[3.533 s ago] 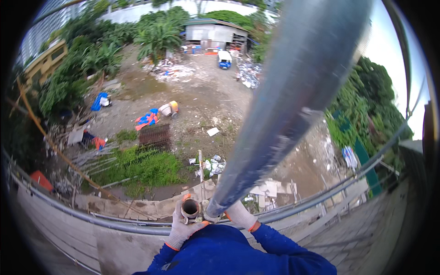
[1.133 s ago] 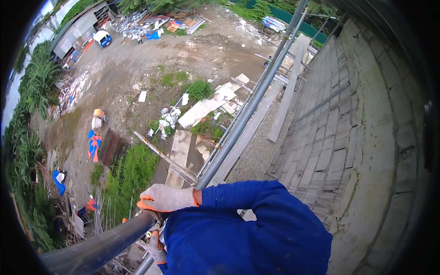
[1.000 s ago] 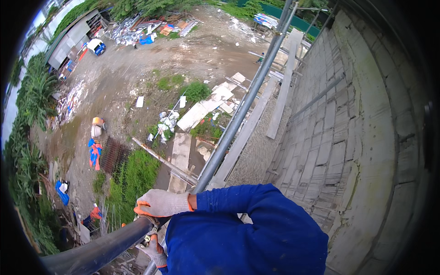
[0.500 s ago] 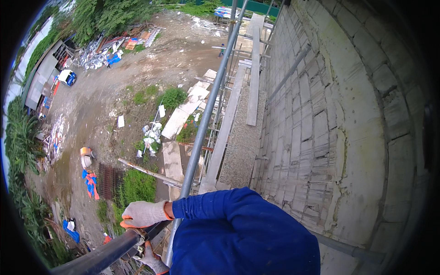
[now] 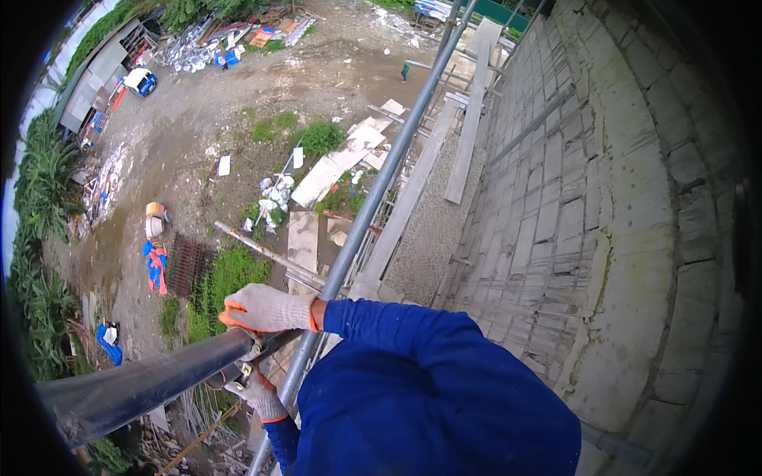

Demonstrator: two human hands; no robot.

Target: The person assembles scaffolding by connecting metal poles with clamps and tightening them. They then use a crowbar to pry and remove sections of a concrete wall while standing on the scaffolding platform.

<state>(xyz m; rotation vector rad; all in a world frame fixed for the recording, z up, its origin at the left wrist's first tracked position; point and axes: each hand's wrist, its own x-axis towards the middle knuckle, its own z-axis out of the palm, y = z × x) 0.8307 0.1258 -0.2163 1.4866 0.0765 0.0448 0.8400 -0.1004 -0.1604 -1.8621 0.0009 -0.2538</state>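
Note:
A dark metal scaffold pipe runs from the lower left toward the grey scaffold pole in front of me. My right hand, in a white knit glove with orange palm, reaches across from the right, its fingers curled over the pipe beside a metal scaffold clamp. Below it, my left hand, gloved alike, has its fingers closed at the clamp from underneath. The fingertips of both hands are partly hidden. Blue sleeves cover both arms.
Planks lie along the scaffold beside a concrete block wall on the right. Far below on the ground are an orange-and-white mixer, a small vehicle, debris and a person. Another pipe juts out left.
The view has shifted, and the scene sits differently in the picture. The dark pipe's near part shows higher and larger. More of my left sleeve shows; both hands stay at the clamp.

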